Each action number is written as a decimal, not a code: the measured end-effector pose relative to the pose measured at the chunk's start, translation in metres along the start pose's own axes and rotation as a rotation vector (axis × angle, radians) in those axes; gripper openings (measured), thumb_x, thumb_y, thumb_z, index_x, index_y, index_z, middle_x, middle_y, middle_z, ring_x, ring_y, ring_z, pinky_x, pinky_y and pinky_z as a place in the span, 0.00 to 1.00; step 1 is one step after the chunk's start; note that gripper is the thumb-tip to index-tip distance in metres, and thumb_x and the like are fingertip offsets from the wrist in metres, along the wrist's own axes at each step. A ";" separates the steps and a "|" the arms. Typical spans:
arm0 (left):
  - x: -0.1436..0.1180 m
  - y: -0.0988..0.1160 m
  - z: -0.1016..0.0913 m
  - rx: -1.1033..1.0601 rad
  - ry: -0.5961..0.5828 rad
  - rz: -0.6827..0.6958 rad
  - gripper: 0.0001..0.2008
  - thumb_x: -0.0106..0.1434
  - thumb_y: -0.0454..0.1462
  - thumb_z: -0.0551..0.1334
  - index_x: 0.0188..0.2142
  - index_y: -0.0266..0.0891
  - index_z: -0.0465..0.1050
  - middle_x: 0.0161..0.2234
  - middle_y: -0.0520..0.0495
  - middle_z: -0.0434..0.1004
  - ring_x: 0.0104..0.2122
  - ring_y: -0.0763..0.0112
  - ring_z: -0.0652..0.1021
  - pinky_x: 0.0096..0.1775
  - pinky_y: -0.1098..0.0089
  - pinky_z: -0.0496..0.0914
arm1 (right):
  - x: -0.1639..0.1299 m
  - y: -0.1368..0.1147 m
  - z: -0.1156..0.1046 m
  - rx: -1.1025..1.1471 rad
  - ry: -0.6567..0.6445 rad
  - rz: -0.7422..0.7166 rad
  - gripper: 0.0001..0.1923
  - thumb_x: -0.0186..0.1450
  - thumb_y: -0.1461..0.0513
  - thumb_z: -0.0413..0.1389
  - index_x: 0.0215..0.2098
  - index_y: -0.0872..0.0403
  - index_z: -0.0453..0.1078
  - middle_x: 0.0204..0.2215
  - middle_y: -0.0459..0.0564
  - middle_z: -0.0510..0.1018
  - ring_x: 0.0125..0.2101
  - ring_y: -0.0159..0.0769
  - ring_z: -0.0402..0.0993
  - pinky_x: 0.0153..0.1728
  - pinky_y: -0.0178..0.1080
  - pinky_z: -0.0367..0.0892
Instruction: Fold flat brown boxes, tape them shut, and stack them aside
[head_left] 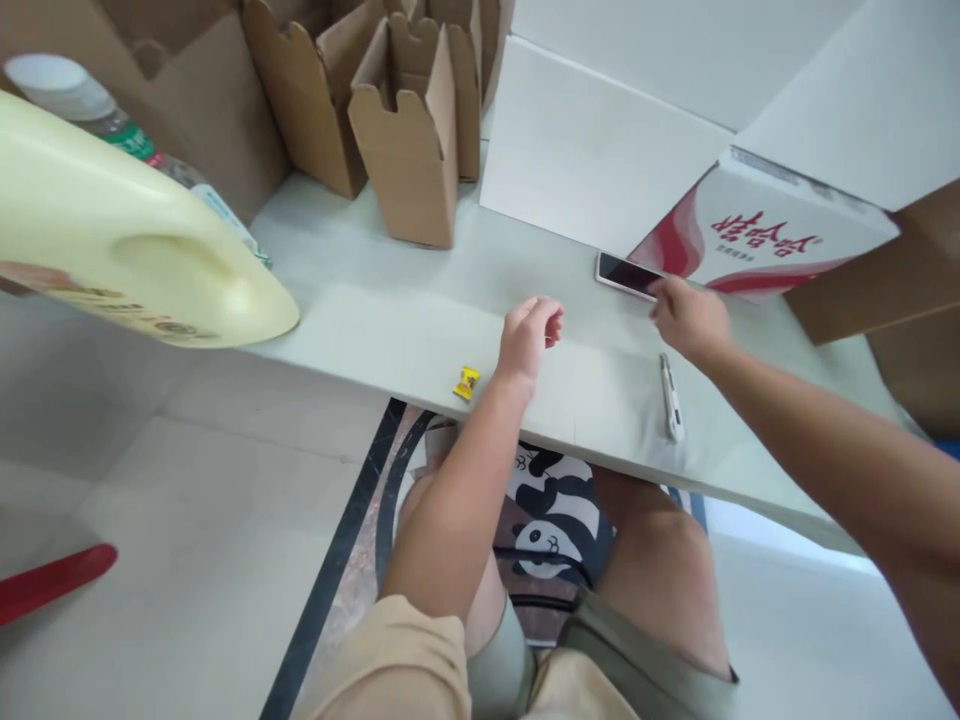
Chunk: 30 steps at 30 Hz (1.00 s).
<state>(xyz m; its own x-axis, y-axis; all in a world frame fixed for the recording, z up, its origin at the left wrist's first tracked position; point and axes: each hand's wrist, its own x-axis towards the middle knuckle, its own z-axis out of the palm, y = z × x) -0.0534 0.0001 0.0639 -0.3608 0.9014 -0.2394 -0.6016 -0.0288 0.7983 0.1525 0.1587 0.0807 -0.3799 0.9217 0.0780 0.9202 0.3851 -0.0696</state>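
Observation:
My left hand (529, 338) rests over the pale table with its fingers curled in; nothing shows in them. Just left of that wrist lies a small yellow wrapped candy (466, 382), apart from the hand. Farther right, my right hand (691, 318) has its fingers closed at the right end of a smartphone (624, 274). The phone lies dark screen up, at the foot of a white and red box (780, 235); its right end is partly hidden by my fingers. Below my right hand, a white utility knife (671, 400) lies on the table.
Several open cardboard boxes (409, 165) stand at the back. At the left are a large cream jug (142, 240) and a clear bottle (97, 105) with a white cap. A white panel (600, 140) backs the table (360, 310). Brown cardboard (892, 270) stands at the right.

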 end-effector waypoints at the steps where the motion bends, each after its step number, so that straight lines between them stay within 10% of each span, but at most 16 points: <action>1: 0.000 0.002 -0.001 -0.010 0.002 0.000 0.09 0.62 0.36 0.60 0.25 0.38 0.68 0.23 0.54 0.66 0.23 0.80 0.67 0.30 0.75 0.61 | 0.016 -0.034 -0.006 0.038 -0.014 -0.036 0.20 0.69 0.63 0.45 0.55 0.50 0.70 0.36 0.52 0.83 0.39 0.48 0.81 0.44 0.49 0.73; 8: 0.008 0.010 -0.017 -0.022 0.044 0.053 0.10 0.63 0.35 0.58 0.25 0.38 0.68 0.23 0.54 0.66 0.23 0.79 0.67 0.30 0.74 0.61 | 0.060 -0.265 -0.056 0.194 0.042 -0.588 0.30 0.62 0.75 0.46 0.61 0.51 0.63 0.64 0.51 0.67 0.57 0.46 0.74 0.57 0.55 0.73; 14: 0.010 0.015 -0.024 -0.061 0.050 0.087 0.13 0.67 0.36 0.58 0.25 0.39 0.66 0.23 0.54 0.66 0.23 0.78 0.66 0.30 0.73 0.62 | 0.083 -0.325 -0.068 0.068 0.020 -0.502 0.30 0.61 0.70 0.29 0.60 0.67 0.51 0.62 0.58 0.66 0.67 0.51 0.61 0.56 0.64 0.58; 22: 0.004 0.028 -0.030 0.013 0.410 0.391 0.15 0.69 0.31 0.55 0.24 0.40 0.59 0.22 0.55 0.56 0.24 0.76 0.62 0.31 0.72 0.60 | 0.057 -0.228 -0.054 0.056 0.188 -0.442 0.21 0.66 0.68 0.49 0.55 0.62 0.71 0.48 0.53 0.79 0.55 0.49 0.76 0.55 0.57 0.69; 26: 0.003 0.031 -0.033 0.047 0.528 0.534 0.14 0.70 0.30 0.56 0.26 0.41 0.59 0.25 0.55 0.57 0.27 0.74 0.65 0.35 0.71 0.63 | 0.002 -0.137 -0.046 0.119 0.592 -0.709 0.08 0.61 0.64 0.55 0.38 0.55 0.75 0.30 0.48 0.80 0.26 0.32 0.75 0.31 0.35 0.72; 30: -0.002 0.034 -0.027 0.122 0.510 0.610 0.06 0.69 0.33 0.62 0.35 0.42 0.67 0.37 0.52 0.71 0.43 0.72 0.75 0.48 0.70 0.68 | -0.084 -0.063 -0.041 0.207 0.767 -0.897 0.09 0.54 0.67 0.55 0.30 0.47 0.69 0.24 0.44 0.77 0.20 0.32 0.72 0.20 0.35 0.66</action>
<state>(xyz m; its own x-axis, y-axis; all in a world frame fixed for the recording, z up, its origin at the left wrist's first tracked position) -0.0926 -0.0146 0.0765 -0.8994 0.4332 0.0588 -0.1221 -0.3781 0.9177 0.1298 0.0555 0.1196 -0.6586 0.0812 0.7481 0.2967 0.9416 0.1591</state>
